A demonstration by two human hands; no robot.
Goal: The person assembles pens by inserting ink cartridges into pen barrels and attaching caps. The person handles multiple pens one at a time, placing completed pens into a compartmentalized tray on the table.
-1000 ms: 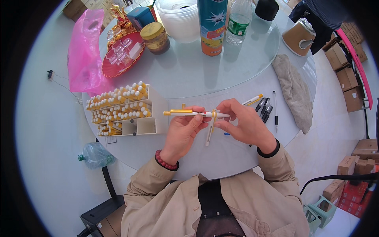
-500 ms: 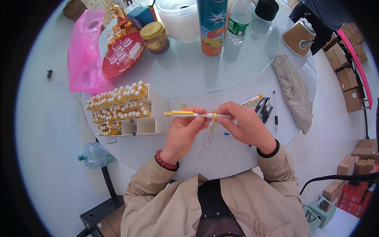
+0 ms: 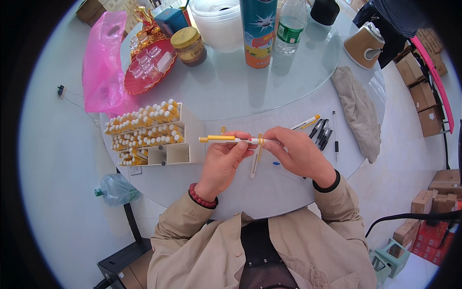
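My left hand [image 3: 219,164] has its thumb and fingers closed round the barrel of a white and yellow pen [image 3: 221,138], held level over the table's near part. At the pen's right end, my right hand [image 3: 301,151] pinches the tip section between thumb and fingertips, which partly hide it. Below, between both hands, another white and yellow pen [image 3: 254,166] lies on the table. A small blue piece [image 3: 276,163] rests beside my right hand. To the left stands a white compartment rack [image 3: 196,144], filled with several yellow pens, white ends up.
Right of my hands lie a yellow pen [image 3: 306,122], several black pens [image 3: 323,132] and a slim pen [image 3: 336,135]. A grey cloth [image 3: 357,111] lies along the right edge. Farther back are a tall can [image 3: 259,33], a bottle [image 3: 290,29], a jar [image 3: 190,45] and a red tray [image 3: 139,83].
Both hands stay nearly in place. The pen has shifted very slightly to the left, and my right fingers have closed farther over its tip end.
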